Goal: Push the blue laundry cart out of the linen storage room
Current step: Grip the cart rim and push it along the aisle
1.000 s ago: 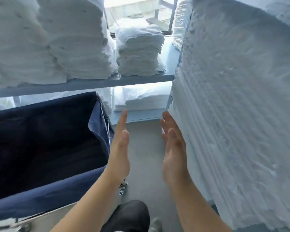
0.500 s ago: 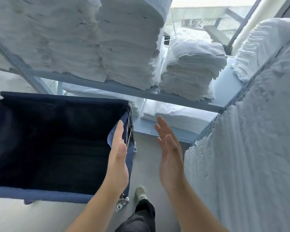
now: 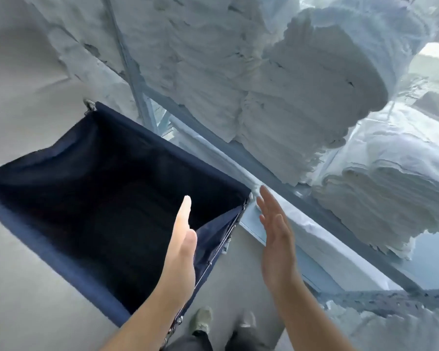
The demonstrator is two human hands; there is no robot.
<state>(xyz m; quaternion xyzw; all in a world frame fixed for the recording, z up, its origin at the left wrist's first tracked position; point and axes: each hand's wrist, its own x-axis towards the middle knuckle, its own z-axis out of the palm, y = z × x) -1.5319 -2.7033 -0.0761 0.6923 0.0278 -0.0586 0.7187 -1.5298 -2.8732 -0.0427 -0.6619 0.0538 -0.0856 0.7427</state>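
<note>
The blue laundry cart [image 3: 48,252] stands at the lower left, a dark navy fabric bin on a metal frame, with nothing visible inside. My left hand [image 3: 181,252] is held flat and open above the cart's near right edge, fingers pointing forward, not gripping the cart. To the right of the cart's corner, my right hand [image 3: 276,236] hovers flat and open over the floor, beside the low shelf. Neither hand holds anything.
A blue-grey metal shelving unit [image 3: 284,173] loaded with stacks of folded white towels [image 3: 276,92] runs diagonally along the right and back. More white linen [image 3: 385,198] lies on lower shelves. Grey floor [image 3: 23,312] surrounds the cart. My shoes [image 3: 200,320] are below.
The view has swung left and tilted, so the cart now sits more centrally and the shelves run diagonally. My left hand has come over the cart's right edge; both hands stay flat and open.
</note>
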